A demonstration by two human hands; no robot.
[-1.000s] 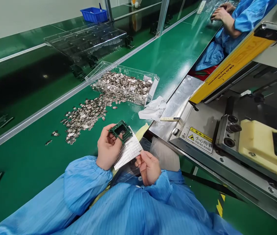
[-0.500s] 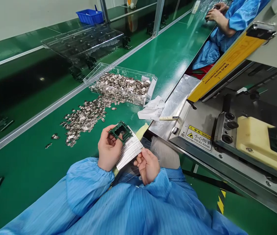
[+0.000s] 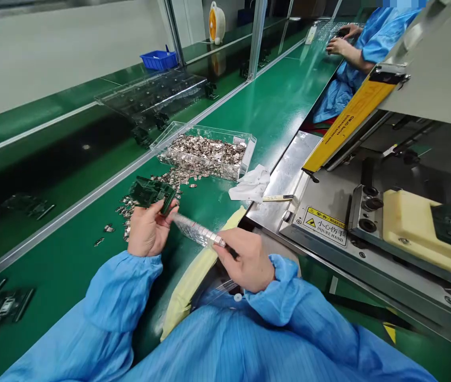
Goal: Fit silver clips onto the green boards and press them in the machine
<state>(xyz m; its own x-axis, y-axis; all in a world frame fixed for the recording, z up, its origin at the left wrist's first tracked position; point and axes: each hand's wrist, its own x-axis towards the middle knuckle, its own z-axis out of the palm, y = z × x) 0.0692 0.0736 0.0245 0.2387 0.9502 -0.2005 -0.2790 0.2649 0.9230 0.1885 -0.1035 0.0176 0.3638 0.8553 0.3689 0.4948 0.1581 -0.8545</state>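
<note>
My left hand (image 3: 146,232) is closed round a dark green circuit board (image 3: 148,191), raised above the green bench. Between the thumb and fingers of my right hand (image 3: 249,260) is a sheet of small silver rectangles (image 3: 197,232), seen nearly edge-on and blurred. The sheet's far end reaches close to my left fingertips; whether they touch it I cannot tell. Behind the board lies a pile of small metal parts (image 3: 128,209), partly covered by it and my left hand. A clear tray (image 3: 249,151) full of similar metal parts stands further back.
A machine (image 3: 329,207) with a yellow bar (image 3: 345,124) and a hand-injury warning label fills the right side. White cloth (image 3: 251,183) and a slim pale stick (image 3: 277,198) lie at its edge. Yellow padding (image 3: 193,276) lines the bench edge. A co-worker's hands (image 3: 340,42) work at the far end.
My left hand has moved left with the board, away from the sheet's face. My right hand now grips the sheet by its end, turned edge-on. The camera view has tilted up.
</note>
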